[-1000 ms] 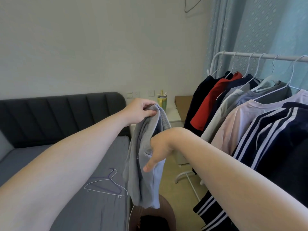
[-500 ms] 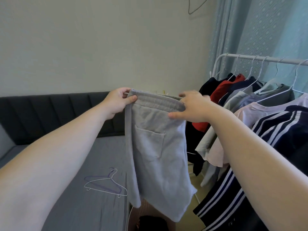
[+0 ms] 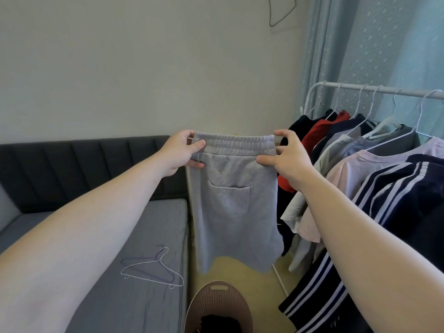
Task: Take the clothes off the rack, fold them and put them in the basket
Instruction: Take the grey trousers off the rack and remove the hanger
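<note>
One dark item lies in the perforated plastic basket (image 3: 206,301); a bare wire hanger (image 3: 153,272) rests on the grey sofa (image 3: 115,227); a full row of shirts hangs on the white rack (image 3: 374,88), so I judge most of the job remains. My left hand (image 3: 180,152) and right hand (image 3: 288,159) pinch the ribbed waistband of the soft grey shorts (image 3: 230,212), fingers (image 3: 283,134) curled on its corners; they hang flat and unfolded above the basket.

My feed shows the left arm (image 3: 96,224) and the right arm (image 3: 360,224), both broad and bare to the frame's edge. The left hand (image 3: 182,152) and the right hand (image 3: 288,157) are bare too, with thick fingers.
</note>
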Available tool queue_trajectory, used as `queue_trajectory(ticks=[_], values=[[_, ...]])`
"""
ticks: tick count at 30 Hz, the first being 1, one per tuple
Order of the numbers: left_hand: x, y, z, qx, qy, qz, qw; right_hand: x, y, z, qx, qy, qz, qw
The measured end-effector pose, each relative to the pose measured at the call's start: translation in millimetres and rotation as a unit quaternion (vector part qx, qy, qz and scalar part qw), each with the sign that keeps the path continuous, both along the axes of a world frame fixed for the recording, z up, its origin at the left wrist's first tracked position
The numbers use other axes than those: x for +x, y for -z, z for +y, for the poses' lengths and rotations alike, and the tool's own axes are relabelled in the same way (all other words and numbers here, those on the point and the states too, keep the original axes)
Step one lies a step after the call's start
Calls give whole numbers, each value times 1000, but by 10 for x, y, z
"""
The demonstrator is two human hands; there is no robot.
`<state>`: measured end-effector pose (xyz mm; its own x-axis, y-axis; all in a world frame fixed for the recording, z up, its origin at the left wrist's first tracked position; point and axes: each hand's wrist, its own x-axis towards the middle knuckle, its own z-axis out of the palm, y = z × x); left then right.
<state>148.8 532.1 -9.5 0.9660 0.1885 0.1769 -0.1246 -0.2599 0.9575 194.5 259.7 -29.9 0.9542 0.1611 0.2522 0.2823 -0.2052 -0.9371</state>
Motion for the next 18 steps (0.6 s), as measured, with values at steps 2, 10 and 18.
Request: queue_trajectory(ticks=[2, 10, 18], values=[[-4, 20, -13, 16, -2, -1, 1000, -22, 6, 3, 79, -17, 49, 996], [15, 64, -136, 150, -51, -15, 987, -79, 48, 74, 7, 29, -22, 999], [-64, 28, -294, 127, -3, -53, 991, -41, 2, 18, -64, 35, 46, 996]])
